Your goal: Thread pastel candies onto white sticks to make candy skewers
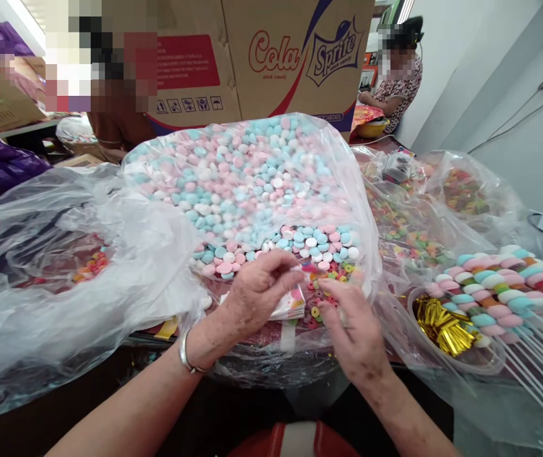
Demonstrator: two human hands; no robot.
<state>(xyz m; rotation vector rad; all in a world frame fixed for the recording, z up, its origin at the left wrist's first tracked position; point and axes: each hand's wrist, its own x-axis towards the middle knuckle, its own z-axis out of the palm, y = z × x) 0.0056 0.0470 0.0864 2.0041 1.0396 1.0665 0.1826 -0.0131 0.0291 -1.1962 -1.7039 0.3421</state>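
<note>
My left hand (262, 287), with a silver bangle at the wrist, is closed in a pinch on a small clear wrapper with coloured print (310, 269). To its right is my right hand (353, 325), fingers bent and apart near the wrapper's edge; I see nothing held in it. Beneath my left hand lies a stack of small printed white packets (295, 306). Ring-shaped gummy candies (316, 304) in red, yellow and green are scattered between my hands. Just beyond spreads a heap of pink, blue and white round marshmallow-like candies (310, 242), mostly under clear plastic.
A large cardboard box (271, 82) stands behind the heap. On the right, finished candy sticks (509, 285) lie over a plastic tub (490, 363) holding gold twist ties (445, 327). Bagged gummies (409, 228) lie beyond. Loose plastic sheeting (124, 254) covers the left. Two people sit farther back.
</note>
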